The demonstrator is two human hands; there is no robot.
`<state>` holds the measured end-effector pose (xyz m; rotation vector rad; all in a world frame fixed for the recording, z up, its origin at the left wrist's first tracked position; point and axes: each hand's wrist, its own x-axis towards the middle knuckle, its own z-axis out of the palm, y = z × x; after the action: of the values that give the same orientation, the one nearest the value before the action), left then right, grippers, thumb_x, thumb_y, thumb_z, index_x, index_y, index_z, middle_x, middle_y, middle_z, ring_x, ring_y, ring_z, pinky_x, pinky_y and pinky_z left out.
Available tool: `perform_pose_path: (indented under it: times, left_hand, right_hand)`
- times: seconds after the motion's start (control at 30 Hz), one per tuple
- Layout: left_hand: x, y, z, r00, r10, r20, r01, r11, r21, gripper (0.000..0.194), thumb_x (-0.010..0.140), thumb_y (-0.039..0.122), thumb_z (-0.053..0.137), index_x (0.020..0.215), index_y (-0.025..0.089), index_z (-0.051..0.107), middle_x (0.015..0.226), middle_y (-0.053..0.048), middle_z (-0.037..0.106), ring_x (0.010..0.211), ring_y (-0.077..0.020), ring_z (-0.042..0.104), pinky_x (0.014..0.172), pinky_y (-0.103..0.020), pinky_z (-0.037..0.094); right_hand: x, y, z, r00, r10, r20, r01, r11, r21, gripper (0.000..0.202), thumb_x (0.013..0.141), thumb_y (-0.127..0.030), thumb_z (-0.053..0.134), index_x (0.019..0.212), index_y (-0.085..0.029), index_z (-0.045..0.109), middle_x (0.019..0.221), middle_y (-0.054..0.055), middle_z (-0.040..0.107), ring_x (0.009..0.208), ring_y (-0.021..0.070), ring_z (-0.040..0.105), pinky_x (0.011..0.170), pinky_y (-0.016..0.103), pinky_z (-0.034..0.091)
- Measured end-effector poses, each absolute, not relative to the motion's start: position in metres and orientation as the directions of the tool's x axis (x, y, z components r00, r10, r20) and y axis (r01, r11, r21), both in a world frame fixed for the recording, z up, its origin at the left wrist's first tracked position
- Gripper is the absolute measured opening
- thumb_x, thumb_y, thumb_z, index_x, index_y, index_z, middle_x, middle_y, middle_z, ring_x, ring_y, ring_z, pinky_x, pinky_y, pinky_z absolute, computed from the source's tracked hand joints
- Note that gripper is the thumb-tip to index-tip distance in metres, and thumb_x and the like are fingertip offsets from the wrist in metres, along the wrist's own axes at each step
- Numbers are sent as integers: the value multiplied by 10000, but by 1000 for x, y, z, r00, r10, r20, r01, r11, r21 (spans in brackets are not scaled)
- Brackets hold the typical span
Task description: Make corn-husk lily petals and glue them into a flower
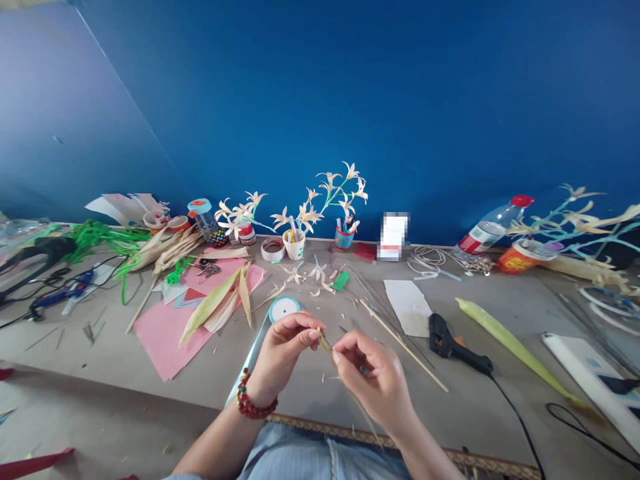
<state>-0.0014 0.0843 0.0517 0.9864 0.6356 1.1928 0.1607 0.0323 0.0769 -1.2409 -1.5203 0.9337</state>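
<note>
In front of my body, my left hand (280, 350) pinches a small yellowish piece of husk (323, 340) between thumb and fingertips. My right hand (375, 377), closed just beside it, grips a thin strand (364, 415) that trails down toward the lap; whether it is wire or fibre I cannot tell. The two hands nearly meet at the small piece. Behind the left hand lies a roll of pale blue ribbon (284, 307), its loose end running under the wrist. Pale petal-shaped husk pieces (294, 273) are scattered farther back.
A black glue gun (443, 340) with a cord lies right of a white card (407, 307). Husk leaves (213, 310) rest on pink paper (165, 340) at left. Along the blue wall stand flower stems in a paper cup (293, 247), a pen holder (344, 239) and a plastic bottle (487, 233).
</note>
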Motion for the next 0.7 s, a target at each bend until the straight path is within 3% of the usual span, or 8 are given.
perform_pose_path:
  times: [0.7]
  left_hand:
    - [-9, 85, 49, 280, 933, 224, -351, -118, 929, 59, 835, 178, 749, 884, 198, 775, 870, -47, 657, 803, -137, 567, 666, -218, 469]
  right_hand:
    - [158, 27, 84, -26, 991, 133, 254, 135, -958, 154, 845, -208, 541, 692, -202, 550, 537, -69, 430, 476, 85, 371, 437, 195, 267]
